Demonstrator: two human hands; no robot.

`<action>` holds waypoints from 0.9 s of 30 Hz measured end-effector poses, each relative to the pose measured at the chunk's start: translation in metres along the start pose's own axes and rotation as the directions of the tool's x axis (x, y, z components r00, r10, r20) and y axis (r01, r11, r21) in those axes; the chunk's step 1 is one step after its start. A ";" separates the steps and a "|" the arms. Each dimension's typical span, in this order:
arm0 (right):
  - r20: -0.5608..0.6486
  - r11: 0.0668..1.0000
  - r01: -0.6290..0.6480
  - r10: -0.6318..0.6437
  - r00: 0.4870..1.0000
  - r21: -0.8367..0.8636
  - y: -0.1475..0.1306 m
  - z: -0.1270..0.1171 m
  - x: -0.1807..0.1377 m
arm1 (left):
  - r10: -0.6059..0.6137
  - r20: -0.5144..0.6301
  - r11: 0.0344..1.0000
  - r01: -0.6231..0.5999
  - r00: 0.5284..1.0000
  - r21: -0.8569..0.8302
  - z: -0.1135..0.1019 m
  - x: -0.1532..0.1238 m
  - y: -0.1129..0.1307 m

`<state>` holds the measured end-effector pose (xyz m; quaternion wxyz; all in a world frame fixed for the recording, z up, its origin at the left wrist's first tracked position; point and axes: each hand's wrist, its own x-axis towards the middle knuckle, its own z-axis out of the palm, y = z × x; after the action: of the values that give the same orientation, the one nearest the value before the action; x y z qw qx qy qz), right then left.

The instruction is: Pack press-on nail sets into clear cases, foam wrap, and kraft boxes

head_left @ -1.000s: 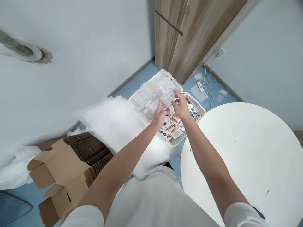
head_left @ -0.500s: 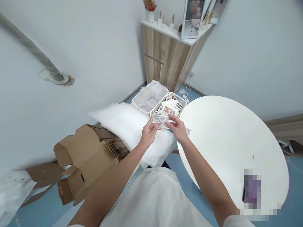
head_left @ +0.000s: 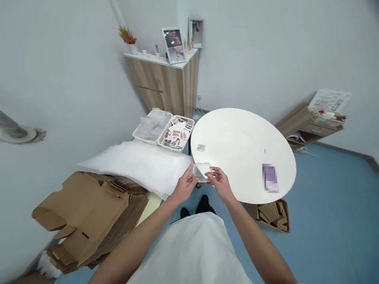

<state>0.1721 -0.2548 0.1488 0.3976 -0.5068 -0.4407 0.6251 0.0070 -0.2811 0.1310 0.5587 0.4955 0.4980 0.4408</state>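
Observation:
Between my two hands is a small clear plastic box (head_left: 201,173), held up near the left edge of the round white table (head_left: 237,134). My left hand (head_left: 185,184) grips its left side with thumb and fingers. On its right side, my right hand (head_left: 218,180) pinches the edge. Just beyond the box, a small card of press-on nails (head_left: 201,147) lies on the table. A white basket (head_left: 160,139) full of nail cards (head_left: 177,134) stands past my left hand, beside another basket (head_left: 134,136) holding clear plastic boxes (head_left: 152,125).
White foam sheets (head_left: 133,161) lie to the left, above stacked flat cardboard boxes (head_left: 85,213). A blurred purple object (head_left: 270,177) is on the table's right part. A carton of cardboard pieces (head_left: 274,216) sits on the floor. A wooden cabinet (head_left: 166,85) fills the back corner.
My view has swung to the right. Both hands and the clear box have moved from in front of the baskets to the table's left edge. The nail card now shows fully.

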 end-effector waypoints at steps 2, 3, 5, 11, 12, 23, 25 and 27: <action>-0.057 1.000 -0.010 0.011 0.998 0.020 0.002 -0.018 -0.011 | 0.014 0.063 0.998 -0.018 0.998 0.059 0.016 0.002 0.001; -0.077 0.999 -0.013 0.016 0.997 0.036 0.003 -0.027 -0.015 | 0.034 0.079 0.995 -0.041 0.996 0.093 0.023 0.005 0.002; -0.110 0.997 -0.022 0.030 0.993 0.069 0.003 -0.046 -0.024 | 0.090 0.109 0.979 -0.107 0.990 0.172 0.038 0.013 0.004; -0.185 0.993 -0.023 0.045 0.982 0.118 0.004 -0.100 -0.038 | 0.148 0.285 0.890 -0.253 0.947 0.380 0.087 0.043 0.015; -0.185 0.994 -0.019 0.039 0.982 0.108 0.005 -0.110 -0.038 | 0.151 0.293 0.881 -0.263 0.944 0.393 0.096 0.047 0.017; -0.042 0.996 -0.087 0.086 0.995 -0.013 -0.010 -0.203 -0.023 | 0.137 0.304 0.840 -0.273 0.943 0.469 0.167 0.077 0.022; -0.137 0.997 -0.057 0.049 0.989 -0.051 -0.007 -0.212 -0.019 | 0.121 0.249 0.841 -0.232 0.961 0.488 0.178 0.076 0.022; -0.254 0.992 -0.030 -0.003 0.967 -0.125 -0.003 -0.217 -0.017 | 0.098 0.181 0.859 -0.175 0.979 0.481 0.190 0.073 0.020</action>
<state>0.3882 -0.2378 0.1348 0.4130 -0.6100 -0.4220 0.5285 0.2041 -0.2282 0.1450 0.4166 0.6876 0.5142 0.2986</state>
